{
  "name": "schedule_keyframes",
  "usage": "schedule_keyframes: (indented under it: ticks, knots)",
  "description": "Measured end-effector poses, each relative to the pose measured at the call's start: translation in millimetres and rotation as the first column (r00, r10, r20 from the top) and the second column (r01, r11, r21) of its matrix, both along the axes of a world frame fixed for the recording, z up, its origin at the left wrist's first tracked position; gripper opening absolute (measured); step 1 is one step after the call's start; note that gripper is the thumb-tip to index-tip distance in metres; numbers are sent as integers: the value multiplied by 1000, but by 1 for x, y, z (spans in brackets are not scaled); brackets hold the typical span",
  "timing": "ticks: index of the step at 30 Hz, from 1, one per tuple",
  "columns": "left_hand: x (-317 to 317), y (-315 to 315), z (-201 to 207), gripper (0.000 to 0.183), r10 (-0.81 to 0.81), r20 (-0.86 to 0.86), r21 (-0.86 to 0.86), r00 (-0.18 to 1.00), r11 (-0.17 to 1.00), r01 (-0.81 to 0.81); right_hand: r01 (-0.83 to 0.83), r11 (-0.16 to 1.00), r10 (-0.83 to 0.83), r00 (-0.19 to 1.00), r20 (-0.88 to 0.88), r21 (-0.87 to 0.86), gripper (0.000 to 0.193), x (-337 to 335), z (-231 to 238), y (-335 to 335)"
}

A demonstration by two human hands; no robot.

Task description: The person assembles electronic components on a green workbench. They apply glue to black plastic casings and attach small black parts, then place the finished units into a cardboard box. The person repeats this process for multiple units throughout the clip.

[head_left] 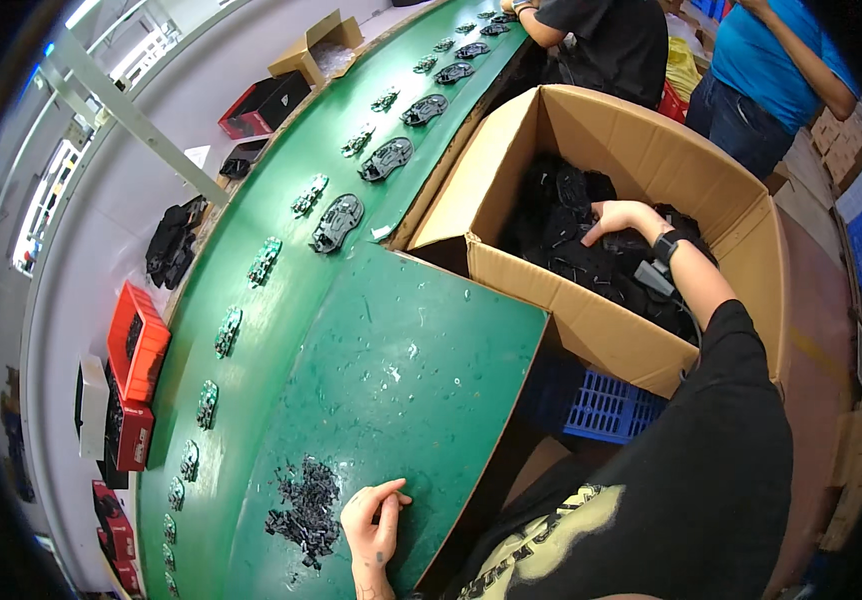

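Note:
My right hand (pixel 627 219) reaches into a large cardboard box (pixel 576 300) at the right. Its thumb and forefinger are apart, touching the heap of black plastic mouse shells (pixel 563 215) inside; its other fingers are partly hidden. A dark band circles that wrist. At the lower middle, my left hand (pixel 372 522) rests on the green work surface (pixel 411 370), thumb and fingers drawn together. Whatever it may pinch is too small to make out. Just left of it lies a loose pile of small black plastic pieces (pixel 307 510).
A green conveyor belt (pixel 281 330) carries a row of circuit boards (pixel 263 262) and a row of black mouse bases (pixel 337 222). An orange-red bin (pixel 138 345) stands along its left edge. Beneath the box is a blue crate (pixel 611 408). Two people stand at the far right.

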State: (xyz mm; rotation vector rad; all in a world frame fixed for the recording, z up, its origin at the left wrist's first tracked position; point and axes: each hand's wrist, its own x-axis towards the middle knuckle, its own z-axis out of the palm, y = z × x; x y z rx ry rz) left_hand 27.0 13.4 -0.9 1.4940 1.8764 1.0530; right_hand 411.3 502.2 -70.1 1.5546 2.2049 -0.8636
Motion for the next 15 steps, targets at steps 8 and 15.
schedule_keyframes:
  ticks: [8,15]
  knots:
    - [-3,2,-2,20,3,0,20,1000,1000,-3,13,984,10,991,-131,175,70,-6,-8,0]
    - [-14,-1,-4,20,-40,-18,48,999,998,41,-184,943,199,979,-29,278,63,-1,-49,27]
